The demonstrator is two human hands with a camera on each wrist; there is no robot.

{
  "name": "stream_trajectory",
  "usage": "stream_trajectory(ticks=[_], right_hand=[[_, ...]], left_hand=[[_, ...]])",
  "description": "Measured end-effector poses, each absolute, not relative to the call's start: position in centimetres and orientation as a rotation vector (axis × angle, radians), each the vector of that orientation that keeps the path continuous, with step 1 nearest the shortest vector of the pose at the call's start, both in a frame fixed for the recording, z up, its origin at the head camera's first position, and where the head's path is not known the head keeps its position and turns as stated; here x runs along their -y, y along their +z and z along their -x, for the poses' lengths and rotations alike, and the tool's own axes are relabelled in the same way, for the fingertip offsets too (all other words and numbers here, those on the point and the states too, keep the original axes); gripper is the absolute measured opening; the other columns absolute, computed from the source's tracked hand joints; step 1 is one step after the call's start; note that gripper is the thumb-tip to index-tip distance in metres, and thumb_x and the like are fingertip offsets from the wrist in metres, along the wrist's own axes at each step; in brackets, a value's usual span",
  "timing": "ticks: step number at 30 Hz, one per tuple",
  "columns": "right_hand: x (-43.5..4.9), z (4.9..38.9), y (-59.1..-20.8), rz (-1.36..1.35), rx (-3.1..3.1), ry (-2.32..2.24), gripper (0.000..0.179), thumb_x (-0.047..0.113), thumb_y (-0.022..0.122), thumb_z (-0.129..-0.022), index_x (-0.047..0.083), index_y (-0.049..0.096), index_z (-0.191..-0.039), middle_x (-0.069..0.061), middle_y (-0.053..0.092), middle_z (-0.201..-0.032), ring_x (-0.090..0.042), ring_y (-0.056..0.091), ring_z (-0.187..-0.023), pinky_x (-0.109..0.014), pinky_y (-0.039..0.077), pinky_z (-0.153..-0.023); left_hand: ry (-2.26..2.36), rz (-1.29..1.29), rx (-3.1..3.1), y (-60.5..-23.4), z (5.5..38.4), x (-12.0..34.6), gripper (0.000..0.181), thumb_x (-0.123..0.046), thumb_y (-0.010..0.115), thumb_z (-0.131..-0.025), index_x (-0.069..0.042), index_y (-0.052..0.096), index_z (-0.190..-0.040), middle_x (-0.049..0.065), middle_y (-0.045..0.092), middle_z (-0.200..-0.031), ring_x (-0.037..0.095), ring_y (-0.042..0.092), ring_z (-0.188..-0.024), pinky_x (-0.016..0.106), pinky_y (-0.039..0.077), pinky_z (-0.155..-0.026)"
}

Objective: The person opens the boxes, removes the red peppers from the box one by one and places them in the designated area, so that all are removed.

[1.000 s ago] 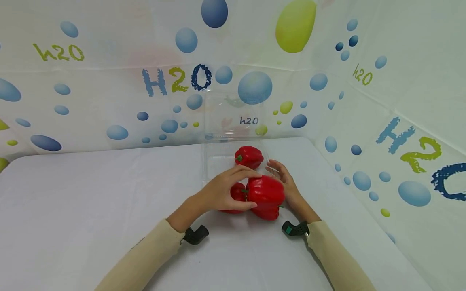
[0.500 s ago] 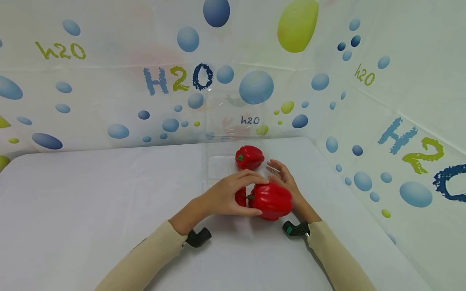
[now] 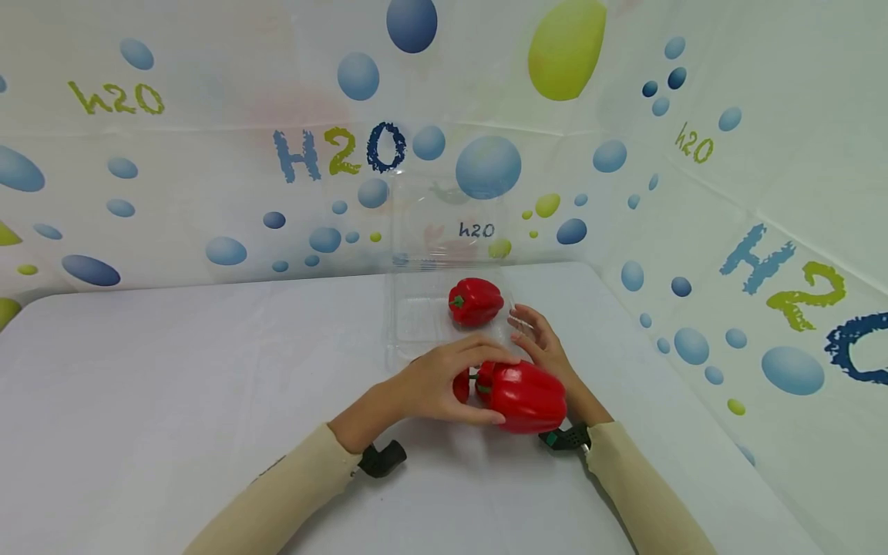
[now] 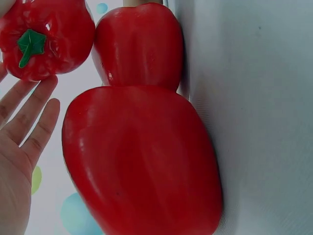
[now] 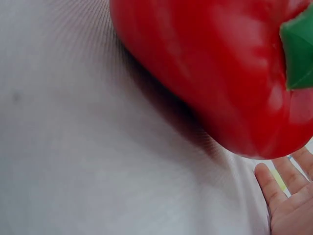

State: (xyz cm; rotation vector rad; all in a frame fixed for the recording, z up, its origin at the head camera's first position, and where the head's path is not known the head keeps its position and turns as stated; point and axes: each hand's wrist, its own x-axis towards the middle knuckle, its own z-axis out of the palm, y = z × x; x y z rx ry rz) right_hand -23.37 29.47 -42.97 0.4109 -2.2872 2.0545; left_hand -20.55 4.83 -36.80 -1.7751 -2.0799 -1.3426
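Observation:
My left hand (image 3: 444,385) grips a glossy red bell pepper (image 3: 530,401) from its green stem end, fingers over the top and thumb on the near side. Another red pepper (image 3: 461,385) shows partly behind that hand. In the left wrist view, two more pepper bodies, a near one (image 4: 142,161) and a farther one (image 4: 139,46), lie in line on the table. My right hand (image 3: 544,339), fingers extended, stands at the right side of a clear plastic container (image 3: 416,312), fingertips at its rim. The right wrist view shows a red pepper (image 5: 210,63) close up beside the extended fingers (image 5: 288,178).
One red pepper (image 3: 475,302) lies inside the container's right half. Its clear hinged lid (image 3: 423,212) stands raised against the patterned backdrop (image 3: 208,177). A white cloth (image 3: 173,385) covers the table, and a second backdrop wall (image 3: 777,177) rises on the right.
My left hand has moved right and toward me, carrying the pepper from beside the container to in front of my right wrist. The right hand has stayed put.

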Motion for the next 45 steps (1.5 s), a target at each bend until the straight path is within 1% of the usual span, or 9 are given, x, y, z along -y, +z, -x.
stream_trajectory(ticks=[7,13,18,20,24,28,33,38,45], right_hand=[[-29.5,23.5,-43.1,-0.421,2.267,2.045,0.056,0.003,0.051,-0.098,-0.001,0.027,-0.149,-0.028,0.030,-0.151,-0.040,0.031,-0.141,-0.014,0.043,-0.097],[-29.6,23.5,-43.1,-0.425,2.267,2.040,0.056,0.003,0.050,-0.098,0.001,0.027,-0.149,-0.026,0.030,-0.151,-0.040,0.032,-0.140,-0.014,0.043,-0.097],[-29.6,23.5,-43.1,-0.419,2.280,2.032,0.057,0.005,0.052,-0.098,0.003,0.027,-0.149,-0.024,0.031,-0.152,-0.038,0.032,-0.141,-0.016,0.042,-0.100],[-29.6,23.4,-43.1,-0.387,2.291,2.043,0.058,0.008,0.053,-0.097,0.006,0.028,-0.150,-0.021,0.032,-0.152,-0.035,0.033,-0.141,-0.020,0.043,-0.102],[-29.6,23.3,-43.0,-0.329,2.321,2.057,0.060,0.014,0.056,-0.097,0.013,0.029,-0.150,-0.015,0.033,-0.153,-0.030,0.034,-0.141,-0.035,0.041,-0.107],[-29.6,23.3,-43.1,-0.325,2.337,2.044,0.062,0.013,0.057,-0.095,0.014,0.028,-0.150,-0.014,0.033,-0.153,-0.031,0.034,-0.141,-0.044,0.038,-0.109],[-29.7,23.4,-43.2,-0.347,2.314,2.043,0.060,0.013,0.057,-0.096,0.012,0.030,-0.149,-0.017,0.033,-0.153,-0.032,0.035,-0.140,-0.041,0.037,-0.110],[-29.7,23.4,-43.1,-0.352,2.315,2.031,0.061,0.013,0.058,-0.095,0.009,0.030,-0.149,-0.018,0.033,-0.152,-0.033,0.035,-0.140,-0.034,0.040,-0.108],[-29.7,23.4,-43.0,-0.352,2.318,2.038,0.059,0.012,0.055,-0.097,0.008,0.029,-0.149,-0.018,0.033,-0.153,-0.032,0.034,-0.141,-0.023,0.042,-0.104]], left_hand=[[-1.355,1.826,2.098,-37.1,20.3,-5.0,0.066,-0.025,0.083,-0.074,-0.013,0.054,-0.132,0.005,0.056,-0.128,0.012,0.054,-0.111,0.032,0.058,-0.075],[-1.387,1.841,2.137,-37.5,20.1,-5.3,0.067,-0.024,0.083,-0.074,-0.015,0.053,-0.133,0.002,0.056,-0.125,0.008,0.053,-0.106,0.036,0.059,-0.072],[-1.382,1.867,2.129,-37.6,20.2,-5.4,0.064,-0.025,0.083,-0.074,-0.014,0.054,-0.130,0.001,0.057,-0.123,0.006,0.054,-0.101,0.035,0.059,-0.069],[-1.364,1.887,2.120,-37.7,20.2,-5.4,0.064,-0.026,0.083,-0.074,-0.015,0.054,-0.130,0.001,0.058,-0.123,0.006,0.054,-0.100,0.033,0.059,-0.069],[-1.340,1.914,2.124,-38.0,20.3,-5.5,0.064,-0.028,0.083,-0.074,-0.016,0.054,-0.130,0.000,0.057,-0.124,0.006,0.054,-0.102,0.031,0.058,-0.071],[-1.329,1.924,2.195,-38.3,20.2,-5.5,0.064,-0.030,0.083,-0.075,-0.018,0.054,-0.131,-0.002,0.056,-0.126,0.006,0.052,-0.109,0.028,0.057,-0.079],[-1.253,1.946,2.290,-38.2,19.7,-5.6,0.063,-0.032,0.080,-0.077,-0.020,0.053,-0.133,-0.003,0.055,-0.128,0.007,0.050,-0.117,0.026,0.053,-0.089],[-1.193,1.953,2.345,-37.7,19.3,-5.5,0.063,-0.035,0.080,-0.077,-0.022,0.054,-0.133,-0.003,0.056,-0.128,0.006,0.051,-0.116,0.025,0.053,-0.089],[-1.077,2.037,2.378,-37.6,18.9,-5.9,0.064,-0.038,0.079,-0.078,-0.021,0.053,-0.133,-0.003,0.056,-0.127,0.003,0.051,-0.114,0.018,0.050,-0.090]])
